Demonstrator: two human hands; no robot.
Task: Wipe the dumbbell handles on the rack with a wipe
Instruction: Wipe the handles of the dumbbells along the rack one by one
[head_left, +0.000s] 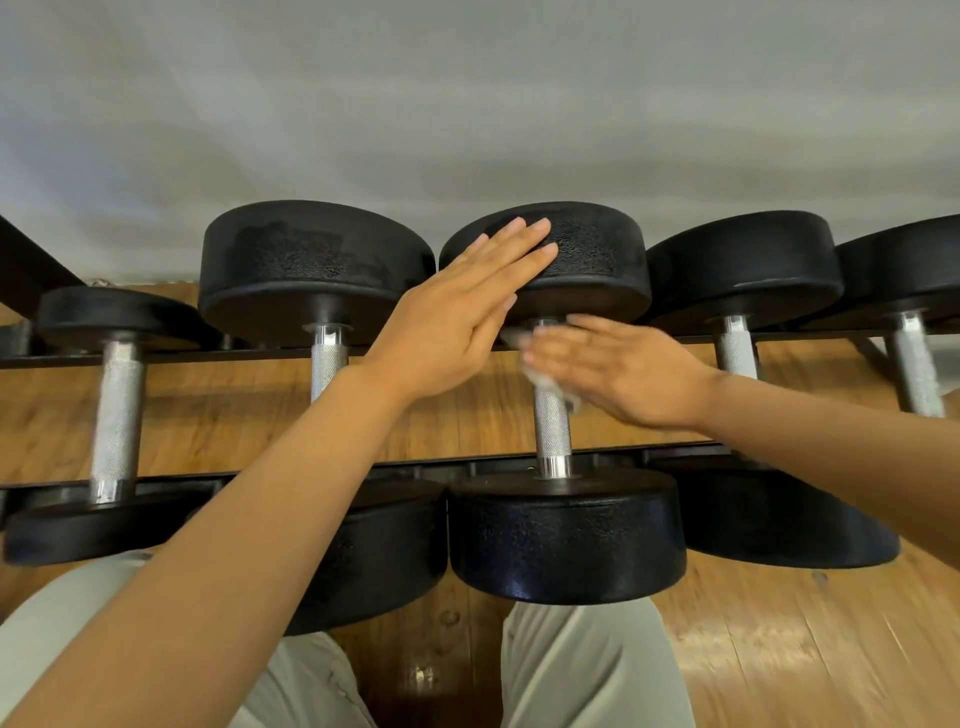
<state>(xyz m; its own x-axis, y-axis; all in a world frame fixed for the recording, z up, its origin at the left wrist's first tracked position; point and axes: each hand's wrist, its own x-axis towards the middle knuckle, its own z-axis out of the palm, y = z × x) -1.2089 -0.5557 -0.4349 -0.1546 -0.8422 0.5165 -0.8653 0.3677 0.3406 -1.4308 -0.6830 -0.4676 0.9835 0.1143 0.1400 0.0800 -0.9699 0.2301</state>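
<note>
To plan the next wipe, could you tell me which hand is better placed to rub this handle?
Right. The right hand already presses the wipe on the handle; the left hand lies flat on the weight.

A single head-worn wide-angle view looks forward and steeply down from close above the dumbbell rack (363, 470), facing the pale wall (467, 104) behind it. The wood floor (779, 649) below the rack fills the bottom edge.
</note>
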